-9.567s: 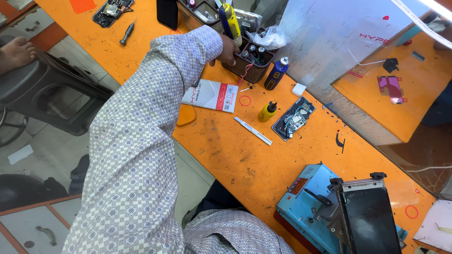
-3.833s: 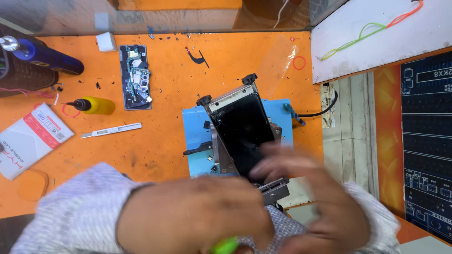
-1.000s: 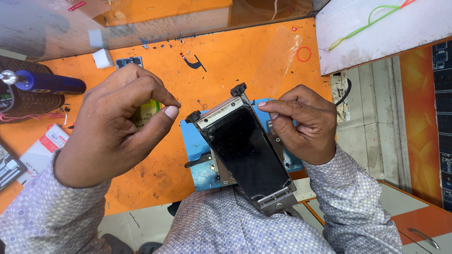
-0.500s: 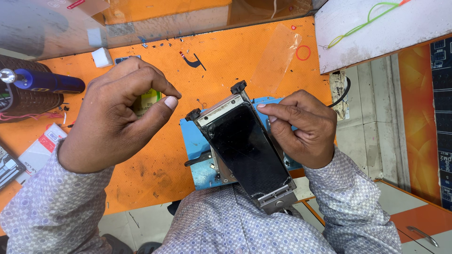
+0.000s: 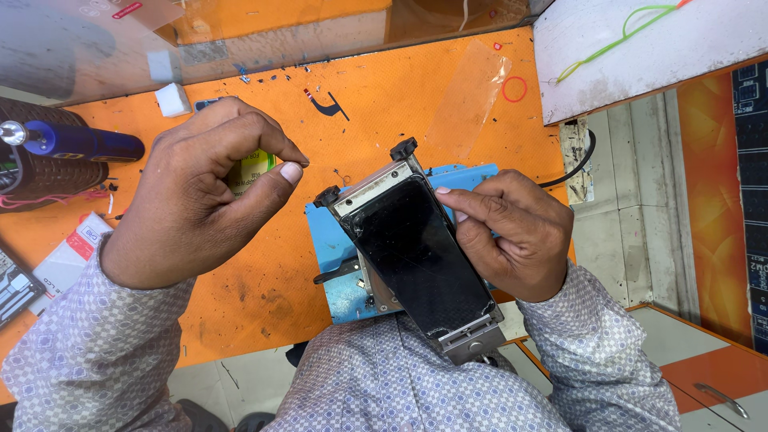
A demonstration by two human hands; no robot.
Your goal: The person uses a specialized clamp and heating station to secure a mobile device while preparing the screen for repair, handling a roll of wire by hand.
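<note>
Orange table (image 5: 240,312) carries a blue fixture (image 5: 340,248) at the near edge, with a dark phone screen (image 5: 412,252) clamped on it in a metal frame, tilted diagonally. Right hand (image 5: 512,236) rests against the screen's right edge, fingers curled loosely, index tip touching the glass near the top. Left hand (image 5: 200,196) hovers left of the fixture, thumb and fingers pinched shut on a small yellow-green bottle (image 5: 252,170), mostly hidden, probably glue; blue tool (image 5: 76,142) lies far left.
</note>
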